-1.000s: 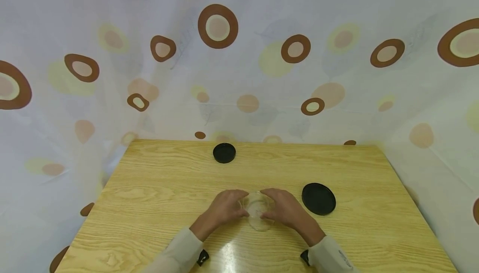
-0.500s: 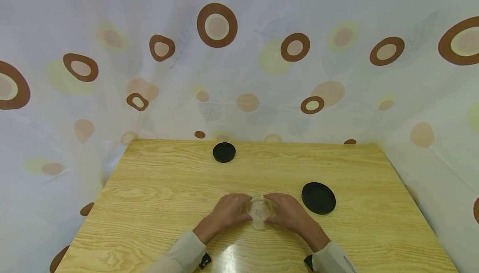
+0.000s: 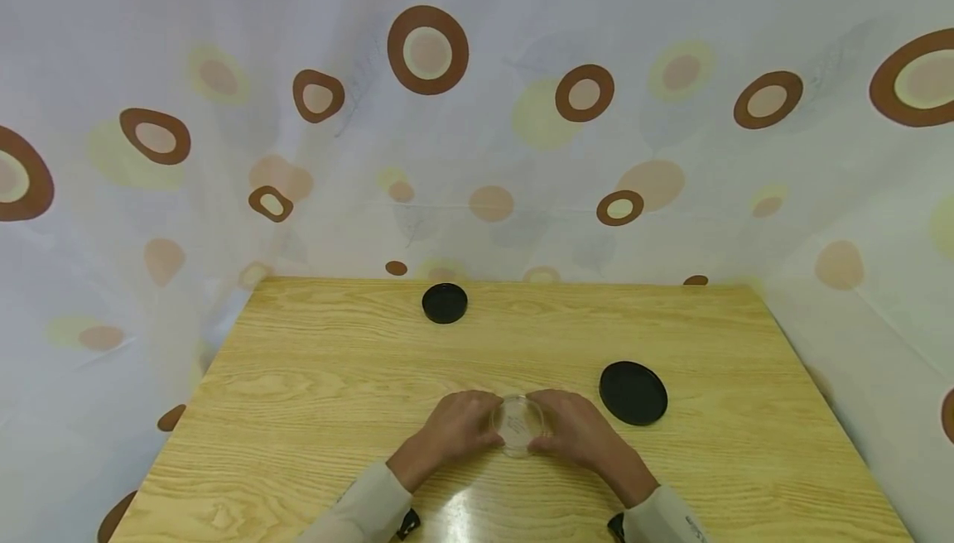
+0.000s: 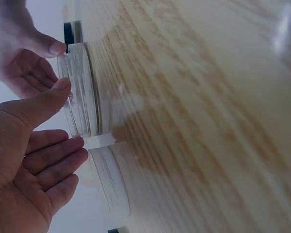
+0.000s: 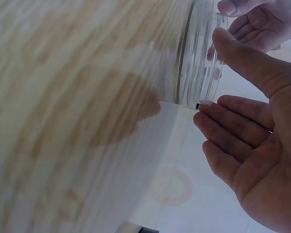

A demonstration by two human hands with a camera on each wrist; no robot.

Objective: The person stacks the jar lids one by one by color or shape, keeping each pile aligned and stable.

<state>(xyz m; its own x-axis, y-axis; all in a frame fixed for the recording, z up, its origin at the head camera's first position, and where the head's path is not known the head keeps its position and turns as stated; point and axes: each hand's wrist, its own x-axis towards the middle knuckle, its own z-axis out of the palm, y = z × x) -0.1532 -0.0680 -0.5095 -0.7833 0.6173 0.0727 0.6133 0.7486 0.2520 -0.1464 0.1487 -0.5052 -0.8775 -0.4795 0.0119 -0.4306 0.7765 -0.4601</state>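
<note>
Between both hands is a clear round petri dish (image 3: 517,425), with faint markings on top. Side on, several clear rims are layered in a short stack (image 4: 80,92), close over the wood. My left hand (image 3: 465,425) holds its left side, thumb at the near edge and fingers round the far side. On the opposite side my right hand (image 3: 572,427) grips it the same way. In the right wrist view the right thumb (image 5: 225,39) lies against the upper rim, with the fingertips (image 5: 203,119) by the lower edge.
A larger shallow black round dish (image 3: 633,394) lies right of the hands, and a smaller black dish (image 3: 445,304) near the table's back edge. Patterned cloth (image 3: 492,154) surrounds the wooden table (image 3: 335,344). Another clear curved rim (image 4: 111,182) shows in the left wrist view.
Two clear round outlines that were offset now nearly line up, the upper one lower and nearer. Both hands have moved slightly towards the person and to the right, still holding the petri dish.
</note>
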